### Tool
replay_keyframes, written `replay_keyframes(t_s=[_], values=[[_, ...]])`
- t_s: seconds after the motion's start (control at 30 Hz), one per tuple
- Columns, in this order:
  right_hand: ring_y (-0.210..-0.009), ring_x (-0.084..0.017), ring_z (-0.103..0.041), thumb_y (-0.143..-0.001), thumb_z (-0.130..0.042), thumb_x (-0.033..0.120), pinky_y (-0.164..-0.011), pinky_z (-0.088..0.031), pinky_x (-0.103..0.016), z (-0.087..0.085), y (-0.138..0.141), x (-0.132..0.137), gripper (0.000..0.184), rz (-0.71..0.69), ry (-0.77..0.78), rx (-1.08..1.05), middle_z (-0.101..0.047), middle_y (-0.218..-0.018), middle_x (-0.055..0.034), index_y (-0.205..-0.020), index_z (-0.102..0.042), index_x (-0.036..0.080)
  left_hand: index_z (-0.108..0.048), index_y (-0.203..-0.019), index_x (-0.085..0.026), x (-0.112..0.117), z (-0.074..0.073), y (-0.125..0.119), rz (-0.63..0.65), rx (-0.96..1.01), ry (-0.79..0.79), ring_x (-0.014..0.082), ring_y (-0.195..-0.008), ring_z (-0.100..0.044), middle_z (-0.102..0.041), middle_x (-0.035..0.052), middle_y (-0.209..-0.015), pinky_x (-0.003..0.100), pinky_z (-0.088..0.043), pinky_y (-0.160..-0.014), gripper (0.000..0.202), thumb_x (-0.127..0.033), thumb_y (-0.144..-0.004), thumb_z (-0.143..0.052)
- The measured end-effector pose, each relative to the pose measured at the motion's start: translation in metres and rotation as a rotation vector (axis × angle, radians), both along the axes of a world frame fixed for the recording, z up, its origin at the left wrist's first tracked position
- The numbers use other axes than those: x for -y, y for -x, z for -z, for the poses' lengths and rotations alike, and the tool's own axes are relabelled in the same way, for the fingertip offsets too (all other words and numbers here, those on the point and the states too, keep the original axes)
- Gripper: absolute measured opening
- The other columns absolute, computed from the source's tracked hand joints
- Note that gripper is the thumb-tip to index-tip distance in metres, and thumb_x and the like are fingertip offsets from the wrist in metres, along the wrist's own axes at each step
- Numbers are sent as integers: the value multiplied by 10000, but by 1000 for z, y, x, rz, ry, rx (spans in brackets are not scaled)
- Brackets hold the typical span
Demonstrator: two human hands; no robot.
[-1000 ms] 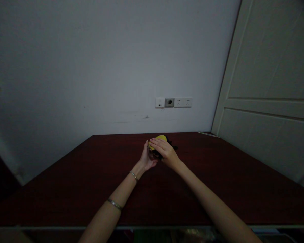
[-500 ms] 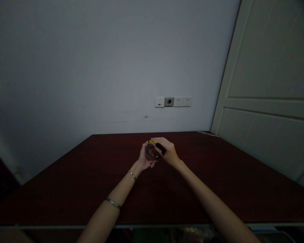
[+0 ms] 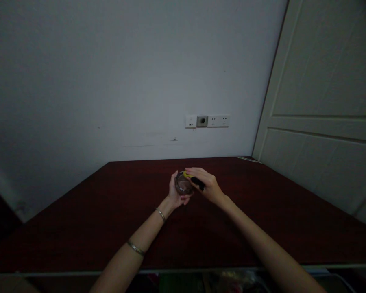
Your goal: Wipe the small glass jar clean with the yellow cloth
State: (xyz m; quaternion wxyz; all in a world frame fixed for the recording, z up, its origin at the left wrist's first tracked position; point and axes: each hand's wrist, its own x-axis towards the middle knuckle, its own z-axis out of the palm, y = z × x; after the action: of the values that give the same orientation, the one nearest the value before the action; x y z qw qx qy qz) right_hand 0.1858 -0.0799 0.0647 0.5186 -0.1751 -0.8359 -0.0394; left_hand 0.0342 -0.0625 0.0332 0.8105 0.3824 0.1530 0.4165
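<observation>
My left hand (image 3: 173,193) is wrapped round the side and underside of a clear round glass vessel (image 3: 183,186), held tilted so that its circular end shows. At the vessel's upper right, my right hand (image 3: 211,185) is closed on a small yellow-and-black tool (image 3: 197,183). The tool's yellow end meets or overlaps the vessel's rim; whether it touches cannot be told. Its black part lies along my right fingers. The tool's exact kind is too small and dark to make out. Both hands are above the middle of the dark red table (image 3: 134,228).
Behind the table rises a pale wall with a row of sockets (image 3: 218,121). A panelled white door (image 3: 320,130) stands at the right. A flat strip (image 3: 248,159) lies near the far right corner. Blurred items show below the table's front edge.
The right hand and the tool have shifted slightly right and down along the vessel's rim. The left hand still holds the vessel, and the whole view has moved a little.
</observation>
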Motion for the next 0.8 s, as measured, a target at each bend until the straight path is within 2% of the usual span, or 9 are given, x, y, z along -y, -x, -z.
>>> replay_keyframes(t_s=[0.27, 0.47, 0.6, 0.67, 0.8], values=[[-1165, -206, -519, -853, -516, 172, -974, -461, -423, 8, -10, 12, 362, 40, -19, 53, -586, -1214, -99, -1214, -531, 206, -582, -590, -107, 2, -1, -2, -43, 31, 65, 57, -220, -288, -573, 65, -468, 212, -283, -202, 646, -696, -708, -345], [-1220, -211, -461, -856, -460, 105, -1006, -430, -429, 17, -12, 21, 441, 66, -88, 136, -524, -1287, -103, -1288, -456, 196, -595, -627, -125, 4, -1, -6, -181, 48, 168, 68, -210, -294, -536, 24, -412, 207, -253, -219, 605, -672, -730, -359], [-1256, -203, -415, -853, -405, 54, -1024, -405, -440, 24, -9, 25, 485, 70, -111, 223, -508, -1303, -99, -1320, -407, 185, -589, -618, -132, 1, 1, -7, -246, 57, 212, 80, -244, -368, -518, 4, -396, 186, -218, -240, 557, -655, -714, -422], [-1268, -200, -397, -848, -386, 35, -1032, -394, -443, 25, -7, 27, 499, 81, -128, 244, -505, -1305, -103, -1326, -397, 174, -596, -629, -131, -1, 2, -8, -276, 69, 211, 92, -288, -429, -549, 14, -425, 185, -243, -262, 529, -627, -725, -438], [-1258, -197, -410, -864, -353, 48, -1024, -408, -426, 22, -3, 33, 472, 128, -171, 261, -530, -1278, -118, -1318, -411, 162, -615, -653, -128, 2, -3, -12, -354, 115, 199, 125, -437, -563, -633, 41, -539, 203, -401, -388, 463, -554, -750, -462]])
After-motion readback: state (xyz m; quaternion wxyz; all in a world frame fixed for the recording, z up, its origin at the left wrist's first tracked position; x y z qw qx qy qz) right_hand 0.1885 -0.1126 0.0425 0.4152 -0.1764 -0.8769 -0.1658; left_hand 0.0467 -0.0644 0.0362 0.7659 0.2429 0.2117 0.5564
